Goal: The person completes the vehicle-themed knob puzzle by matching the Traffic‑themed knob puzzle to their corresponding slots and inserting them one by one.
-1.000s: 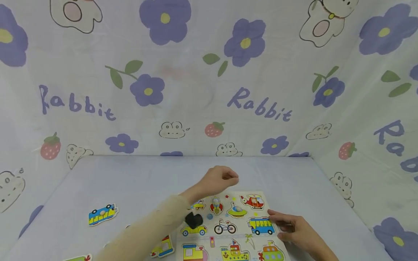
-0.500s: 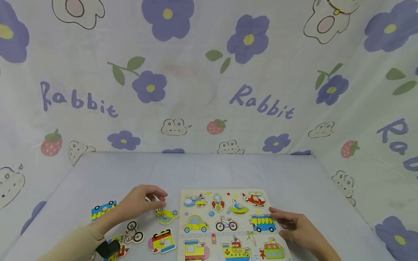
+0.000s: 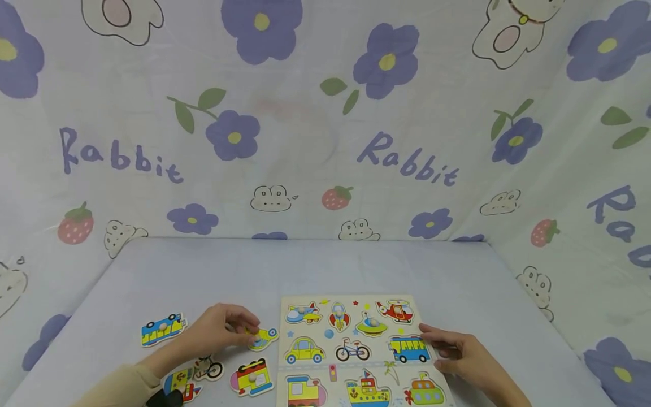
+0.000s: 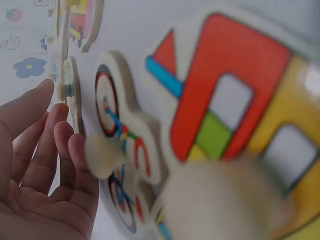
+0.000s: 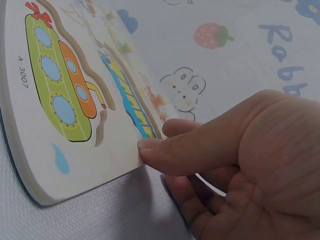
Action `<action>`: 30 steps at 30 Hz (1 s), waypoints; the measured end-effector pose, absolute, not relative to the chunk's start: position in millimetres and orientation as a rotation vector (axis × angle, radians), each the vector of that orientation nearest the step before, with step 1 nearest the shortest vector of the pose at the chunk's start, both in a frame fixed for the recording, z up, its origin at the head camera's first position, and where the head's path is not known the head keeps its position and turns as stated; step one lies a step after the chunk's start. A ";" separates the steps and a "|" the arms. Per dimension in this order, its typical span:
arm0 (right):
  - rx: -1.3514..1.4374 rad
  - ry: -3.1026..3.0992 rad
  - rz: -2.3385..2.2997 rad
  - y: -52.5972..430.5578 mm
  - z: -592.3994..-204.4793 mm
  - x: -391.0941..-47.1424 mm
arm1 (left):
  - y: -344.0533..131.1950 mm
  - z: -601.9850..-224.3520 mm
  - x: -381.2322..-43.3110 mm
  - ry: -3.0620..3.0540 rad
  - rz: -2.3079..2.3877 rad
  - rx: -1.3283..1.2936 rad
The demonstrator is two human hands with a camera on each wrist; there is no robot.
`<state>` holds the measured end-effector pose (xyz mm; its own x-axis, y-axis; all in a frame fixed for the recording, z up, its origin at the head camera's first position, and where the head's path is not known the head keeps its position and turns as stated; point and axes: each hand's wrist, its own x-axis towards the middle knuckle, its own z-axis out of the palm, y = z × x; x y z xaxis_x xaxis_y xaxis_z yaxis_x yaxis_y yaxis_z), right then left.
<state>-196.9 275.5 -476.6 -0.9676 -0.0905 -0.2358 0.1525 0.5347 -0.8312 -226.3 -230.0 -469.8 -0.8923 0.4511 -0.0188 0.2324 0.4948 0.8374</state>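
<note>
My left hand [image 3: 216,330] has its thumb and fingertips around the knob [image 4: 64,91] of a yellow car puzzle piece [image 3: 267,338], which lies upside down beside the board. Part of that piece is hidden behind the fingers. My right hand [image 3: 465,359] grips the right edge of the wooden puzzle board [image 3: 373,364], thumb [image 5: 160,154] on its top face. Seated in the board's top row are plane, rocket, saucer and helicopter pieces. Below them, the car slot [image 3: 304,350], bicycle slot [image 3: 353,349] and bus slot [image 3: 409,349] show printed pictures without knobs.
Loose knobbed pieces lie left of the board: a bus [image 3: 163,329], a bicycle [image 3: 211,369], a train [image 3: 252,377] and a ship [image 3: 189,391]. The ship and bicycle lie close together near my left wrist. A patterned cloth wall [image 3: 305,141] stands behind the table.
My left hand has come back from above the board, moving left and down to the car piece. My right hand has stayed at the board's edge.
</note>
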 end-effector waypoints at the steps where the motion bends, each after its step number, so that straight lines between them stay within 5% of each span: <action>1: 0.052 2.525 -1.403 275.3 -476.1 -196.8 | -229.8 -470.1 -226.1 2.494 1.355 0.583; 30: -0.039 2.468 -1.455 277.0 -473.4 -195.7 | -234.9 -480.8 -240.5 2.262 1.441 0.666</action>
